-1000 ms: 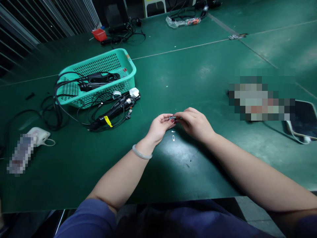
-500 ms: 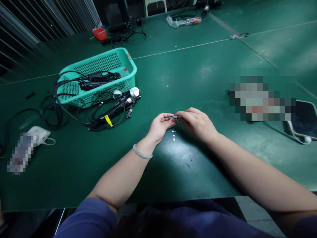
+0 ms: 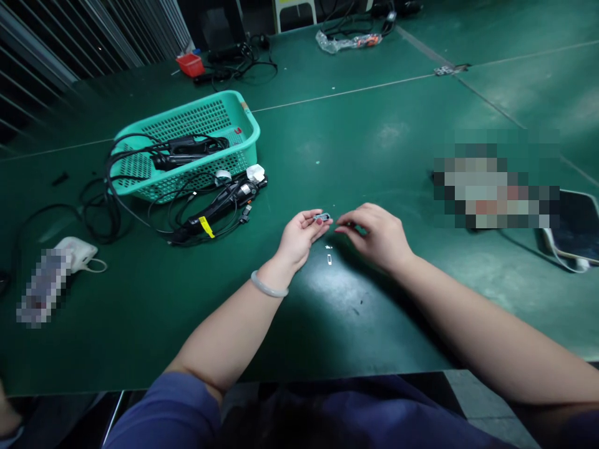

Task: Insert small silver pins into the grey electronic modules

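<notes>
My left hand (image 3: 299, 237) pinches a small oblong grey part with a pale outline (image 3: 322, 217) between thumb and fingers, above the green table. Just to its right, my right hand (image 3: 372, 234) hovers with bent fingers. Its thumb and forefinger tips are a little apart, and nothing shows between them. Below the hands lies a small white rectangular frame (image 3: 329, 259) on the table, with a tiny white scrap (image 3: 328, 247) beside it.
A turquoise basket (image 3: 250, 134) with black corded devices stands at left. Before it lies a black handheld device (image 3: 224, 206) with cables and a yellow tag. A white plug-like block (image 3: 77, 252) sits far left, a phone (image 3: 578, 221) far right. A person's arm (image 3: 7, 411) shows lower left.
My right hand has come away from the small part and moved slightly right, its fingers parting. The part stays in my left hand, now more exposed.
</notes>
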Demonstrator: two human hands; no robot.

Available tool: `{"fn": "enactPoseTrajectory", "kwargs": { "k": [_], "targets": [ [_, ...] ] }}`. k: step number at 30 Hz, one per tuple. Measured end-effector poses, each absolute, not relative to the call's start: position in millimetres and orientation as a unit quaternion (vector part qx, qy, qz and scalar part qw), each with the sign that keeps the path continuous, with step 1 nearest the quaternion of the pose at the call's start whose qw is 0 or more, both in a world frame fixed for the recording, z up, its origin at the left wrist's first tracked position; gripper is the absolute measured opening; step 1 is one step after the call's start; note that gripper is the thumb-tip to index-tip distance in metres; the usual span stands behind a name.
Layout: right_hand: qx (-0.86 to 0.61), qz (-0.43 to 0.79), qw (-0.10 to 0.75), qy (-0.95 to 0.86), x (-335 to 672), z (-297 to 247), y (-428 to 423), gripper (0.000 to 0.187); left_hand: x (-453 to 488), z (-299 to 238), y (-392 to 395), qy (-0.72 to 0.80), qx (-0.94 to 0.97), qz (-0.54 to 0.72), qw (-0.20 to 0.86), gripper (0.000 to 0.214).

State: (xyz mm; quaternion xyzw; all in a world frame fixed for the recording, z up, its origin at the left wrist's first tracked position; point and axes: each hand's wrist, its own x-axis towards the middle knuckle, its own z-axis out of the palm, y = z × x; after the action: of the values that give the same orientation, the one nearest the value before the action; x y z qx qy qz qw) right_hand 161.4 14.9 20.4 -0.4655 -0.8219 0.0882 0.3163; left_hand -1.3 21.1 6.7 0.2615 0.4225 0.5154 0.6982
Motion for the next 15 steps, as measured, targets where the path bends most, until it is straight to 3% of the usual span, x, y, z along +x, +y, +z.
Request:
{"fn": "enactPoseTrajectory", "kwargs": {
  "k": [4, 9, 11, 15],
  "targets": [
    [-0.432, 0.205, 0.191, -0.857, 155.9, 12.9, 15.0, 0.005, -1.9, 4.9, 21.2, 0.418, 0.261, 0.537, 0.685, 0.014],
    [-0.451, 0.194, 0.165, -0.855, 150.3, 3.9, 18.4, 0.014, -1.5, 4.1, 21.5, 0.424, 0.263, 0.528, 0.687, 0.015],
    [-0.462, 0.192, 0.21, -0.84, 152.8, 6.6, 19.5, 0.014, -1.3, 4.2, 21.5, 0.429, 0.265, 0.523, 0.687, 0.017],
    [-0.5, 0.203, 0.393, -0.745, 160.6, 17.4, 20.7, 0.013, -0.4, 0.8, 21.5, 0.425, 0.299, 0.51, 0.685, 0.025]
  ]
}}
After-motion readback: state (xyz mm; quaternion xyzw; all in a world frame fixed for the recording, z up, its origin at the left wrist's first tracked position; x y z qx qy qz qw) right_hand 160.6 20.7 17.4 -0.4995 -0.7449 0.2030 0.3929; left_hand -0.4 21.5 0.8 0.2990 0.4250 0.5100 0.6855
